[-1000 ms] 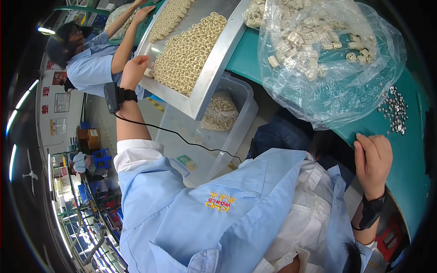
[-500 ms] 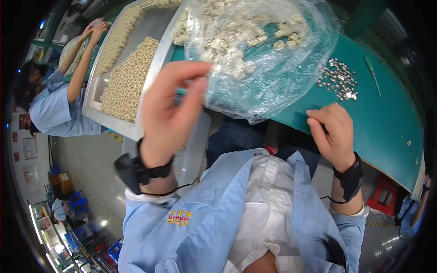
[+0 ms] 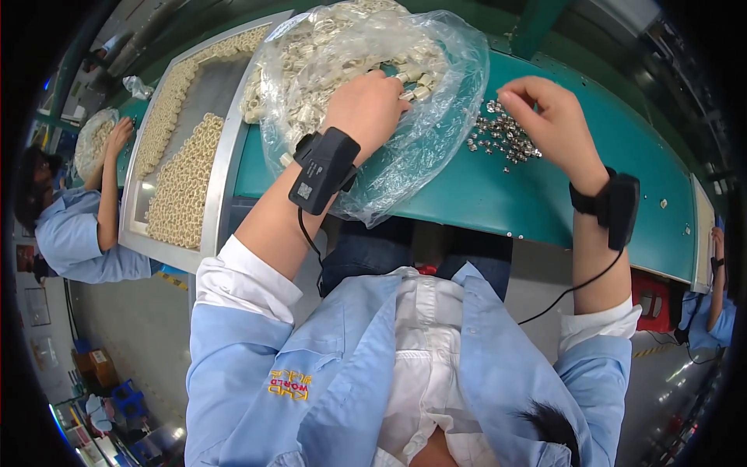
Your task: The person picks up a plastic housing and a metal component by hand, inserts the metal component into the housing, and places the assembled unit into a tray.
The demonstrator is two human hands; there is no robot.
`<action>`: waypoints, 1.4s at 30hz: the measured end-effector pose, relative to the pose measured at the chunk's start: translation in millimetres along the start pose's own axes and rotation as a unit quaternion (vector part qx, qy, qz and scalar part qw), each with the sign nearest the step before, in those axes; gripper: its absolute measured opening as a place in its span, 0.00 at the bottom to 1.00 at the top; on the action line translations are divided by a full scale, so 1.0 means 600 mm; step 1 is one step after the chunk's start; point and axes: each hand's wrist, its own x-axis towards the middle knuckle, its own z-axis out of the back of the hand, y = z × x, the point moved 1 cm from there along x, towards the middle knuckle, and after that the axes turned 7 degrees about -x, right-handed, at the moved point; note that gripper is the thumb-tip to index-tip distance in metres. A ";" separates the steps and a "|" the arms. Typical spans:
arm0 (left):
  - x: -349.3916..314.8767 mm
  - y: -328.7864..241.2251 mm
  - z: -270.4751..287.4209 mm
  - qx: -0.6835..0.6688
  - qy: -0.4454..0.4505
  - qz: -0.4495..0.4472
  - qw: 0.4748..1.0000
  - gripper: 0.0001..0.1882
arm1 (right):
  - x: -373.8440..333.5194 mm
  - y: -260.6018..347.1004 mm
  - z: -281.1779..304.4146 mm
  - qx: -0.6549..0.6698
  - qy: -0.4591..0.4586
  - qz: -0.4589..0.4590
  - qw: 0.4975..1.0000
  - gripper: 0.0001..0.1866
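My left hand (image 3: pixel 364 109) reaches over a clear plastic bag (image 3: pixel 436 148) of small cream plastic parts (image 3: pixel 303 86). Its fingers curl down among the parts, and their tips are mostly hidden. My right hand (image 3: pixel 551 124) hovers at the edge of a pile of small shiny metal pieces (image 3: pixel 510 136). Its thumb and forefinger come together there; whatever they hold is too small or hidden to make out. Each wrist wears a black strapped device with a cable.
Left of the bag, a metal-rimmed tray (image 3: pixel 212 187) carries rows of cream parts (image 3: pixel 183 187). A co-worker (image 3: pixel 78 226) in blue works beyond it. The green table (image 3: pixel 622 187) has a few loose bits at right. A red stool (image 3: pixel 652 300) stands below.
My left hand has moved from the bag's near side into the parts. My right hand has risen from the table's near edge to the metal pieces. The view has shifted.
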 end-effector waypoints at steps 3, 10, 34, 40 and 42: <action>0.002 -0.007 0.005 -0.005 -0.026 0.001 1.000 0.07 | 0.025 -0.050 -0.002 0.065 -0.004 -0.123 0.990 0.11; 0.005 -0.008 0.016 -0.069 -0.033 -0.021 0.997 0.09 | 0.013 -0.115 -0.030 0.094 -0.074 -0.141 0.983 0.12; -0.077 -0.172 -0.025 -0.778 0.070 0.185 0.597 0.14 | -0.006 -0.057 -0.032 -0.054 0.076 0.026 0.995 0.06; -0.083 -0.169 -0.029 -0.798 0.069 0.175 0.573 0.14 | -0.004 -0.048 -0.013 0.049 0.121 -0.098 0.987 0.06; -0.082 -0.170 -0.028 -0.800 0.066 0.170 0.572 0.14 | -0.006 -0.049 -0.014 0.024 0.100 -0.070 0.992 0.06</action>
